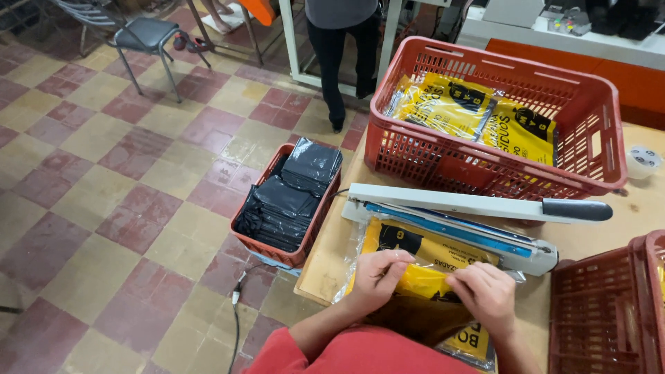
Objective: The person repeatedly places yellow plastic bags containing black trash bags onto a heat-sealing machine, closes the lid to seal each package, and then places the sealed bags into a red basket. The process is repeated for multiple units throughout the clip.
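My left hand (377, 275) and my right hand (487, 294) both pinch the open end of a clear plastic bag holding a yellow and black package (421, 260). The bag lies on the wooden table (325, 260), its far end reaching under the arm of a white heat sealer (457, 208) with a black handle (576, 210). The sealer's arm is raised, with a blue strip showing on its base. My hands are apart, one at each side of the bag's mouth.
A big red basket (485, 163) with yellow and black packages stands behind the sealer. Another red basket (606, 312) is at the right. A floor crate (294, 253) holds black folded bags. A person (343, 41) stands beyond; a chair (142, 34) and a tape roll (643, 161) are around.
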